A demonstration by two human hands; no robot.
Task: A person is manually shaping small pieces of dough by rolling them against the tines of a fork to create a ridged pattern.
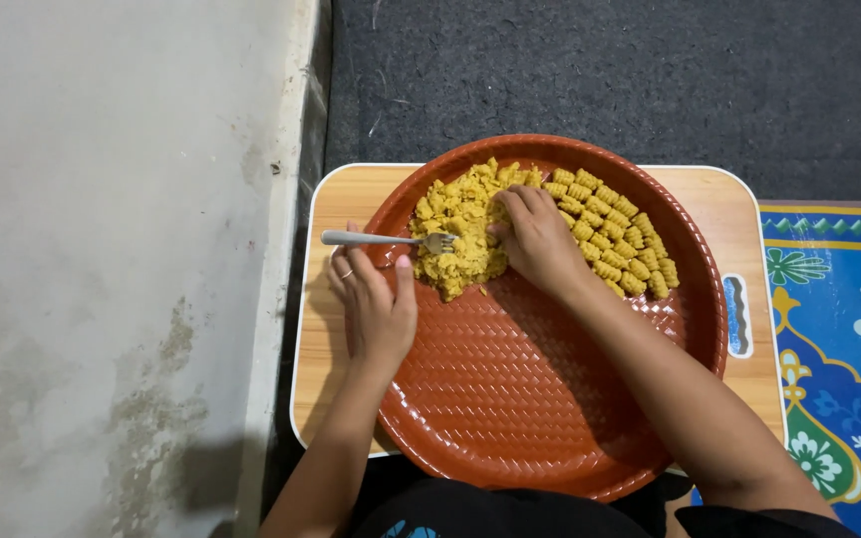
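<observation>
Pale concrete wall [102, 259] down the whole left side, hard up against the work area; dark grey carpet [610, 70] across the top; blue patterned mat [844, 339] at right, its edge just beside the table. Low wooden lap table [336, 214] with white rounded rim, left edge almost touching the wall base, so no side room there. Small blue-and-white label [736, 316] on the right strip of tabletop. Large round reddish-brown plastic tray [510, 399], basket-weave texture, covering most of the table and overhanging its near edge; near half of tray bare, plenty of open surface there. Loose heap of yellow dough [455, 224] at upper-centre of tray. Rows of ridged, curled yellow dough pieces [615, 234] packed along the upper-right rim, touching each other, just beside the heap. Right hand [540, 244] reaching in over the tray, fingers curled down, tips pressed into the right edge of the heap; whether anything pinched underneath, cannot tell. Left hand [371, 304] resting at the tray's left rim, closed around the handle of a metal fork [391, 240]; fork lying flat, tines on the left edge of the heap. Both forearms crossing the bare near half of the tray.
</observation>
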